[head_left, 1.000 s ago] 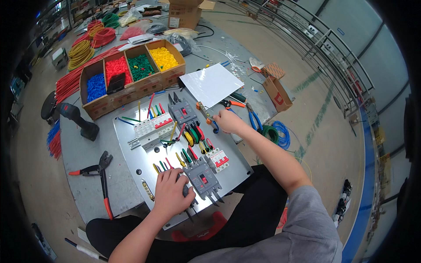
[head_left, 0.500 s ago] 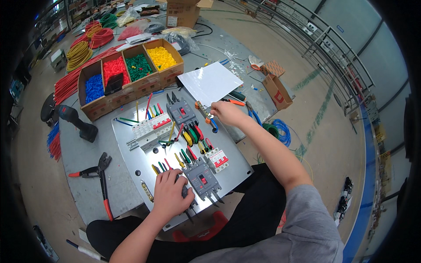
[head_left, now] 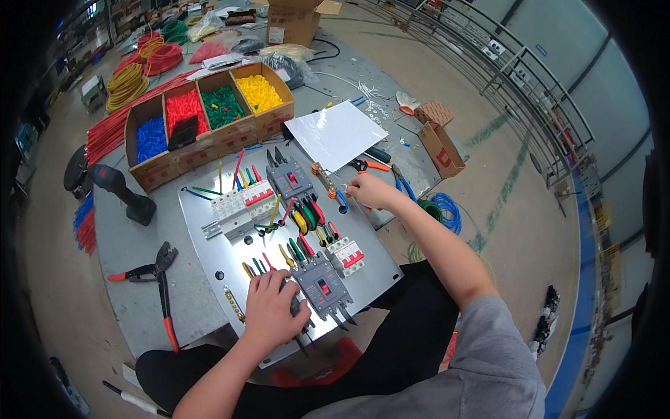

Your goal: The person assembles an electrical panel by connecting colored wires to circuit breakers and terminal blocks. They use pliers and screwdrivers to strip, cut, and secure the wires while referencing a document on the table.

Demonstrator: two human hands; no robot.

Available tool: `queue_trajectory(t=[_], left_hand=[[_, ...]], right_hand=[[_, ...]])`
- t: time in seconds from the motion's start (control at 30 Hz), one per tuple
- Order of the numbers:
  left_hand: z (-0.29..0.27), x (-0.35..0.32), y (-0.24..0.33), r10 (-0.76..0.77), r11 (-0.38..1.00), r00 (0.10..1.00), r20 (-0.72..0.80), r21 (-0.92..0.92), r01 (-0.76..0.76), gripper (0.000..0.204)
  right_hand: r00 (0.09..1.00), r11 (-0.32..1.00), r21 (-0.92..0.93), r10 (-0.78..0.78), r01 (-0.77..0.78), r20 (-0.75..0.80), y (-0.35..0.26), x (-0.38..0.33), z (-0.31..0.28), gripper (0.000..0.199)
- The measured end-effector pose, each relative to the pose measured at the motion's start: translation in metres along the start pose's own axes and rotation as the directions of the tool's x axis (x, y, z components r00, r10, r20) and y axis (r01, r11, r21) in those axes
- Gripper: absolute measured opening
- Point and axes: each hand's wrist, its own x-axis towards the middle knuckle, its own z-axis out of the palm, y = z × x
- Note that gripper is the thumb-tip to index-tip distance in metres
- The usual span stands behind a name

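Note:
My left hand [head_left: 274, 311] is bent over a dark grey circuit breaker [head_left: 295, 305] at the near left of a metal mounting plate [head_left: 209, 246], its fingers and thumb gripping the body and hiding most of it. Just right of it sits another grey circuit breaker [head_left: 322, 285] with a red switch. My right hand [head_left: 372, 191] is closed in a pinch above the plate's right edge; what its fingertips hold is too small to make out. Just left of those fingertips is a brass terminal bar [head_left: 324, 180] with orange ends and a blue wire [head_left: 343, 207] beside it.
A divided cardboard box [head_left: 209, 150] holds blue, red, green and yellow caps. Long-handled pliers [head_left: 164, 279] and a cordless driver [head_left: 125, 195] lie to the left. White paper [head_left: 335, 133] and orange-handled cutters [head_left: 370, 165] are beyond my right hand. Small red-switch breakers [head_left: 347, 255] sit on the plate.
My right hand has moved a little to the right and nearer to me, away from the terminal bar, uncovering the orange-handled cutters. My left hand stays on the breaker.

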Motion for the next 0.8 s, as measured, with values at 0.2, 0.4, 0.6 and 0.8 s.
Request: queue_trajectory(t=[0.2,0.4,0.6,0.8], left_hand=[[0.002,0.003,0.001,0.013,1.000,1.000,0.003,-0.007,-0.013,0.023],[0.002,0.002,-0.001,-0.004,1.000,1.000,0.014,-0.009,0.004,0.023],[0.001,0.001,-0.001,0.003,1.000,1.000,0.007,-0.008,-0.003,0.022],[0.002,0.001,0.000,-0.003,1.000,1.000,0.003,-0.006,0.003,0.022]], right_hand=[[0.998,0.990,0.144,0.021,-0.013,-0.052,0.018,0.012,0.002,0.034],[0.993,0.994,-0.103,-0.058,0.047,-0.106,0.002,0.014,0.008,0.036],[0.983,0.961,-0.263,-0.124,0.085,-0.137,-0.009,0.016,0.011,0.031],[0.890,0.791,-0.498,-0.449,0.355,-0.078,-0.007,0.018,-0.011,0.021]])
